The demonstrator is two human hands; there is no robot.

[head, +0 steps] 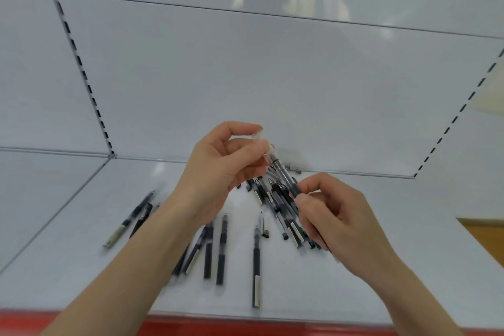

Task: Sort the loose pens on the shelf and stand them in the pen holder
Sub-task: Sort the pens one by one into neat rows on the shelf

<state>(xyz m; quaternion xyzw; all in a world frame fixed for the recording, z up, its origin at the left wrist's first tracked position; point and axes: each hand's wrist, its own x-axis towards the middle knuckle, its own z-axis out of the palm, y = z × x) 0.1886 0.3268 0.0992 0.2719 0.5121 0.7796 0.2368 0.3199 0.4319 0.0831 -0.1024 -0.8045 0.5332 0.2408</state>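
Several black pens lie loose on the white shelf (354,267); one pen (256,259) lies near the front edge, two pens (128,221) at the left, and a pile of pens (278,199) under my hands. My right hand (335,215) pinches the lower end of a raised pen (285,176) and also holds a bunch of pens below the palm. My left hand (221,169) holds the top end of that raised pen, with a clear cap (257,135) between finger and thumb. No pen holder is in view.
The shelf has a white back panel (272,76) with slotted uprights at the left (79,63) and right (458,114). A red strip (245,326) runs along the shelf's front edge. A wooden surface (488,234) shows at the far right.
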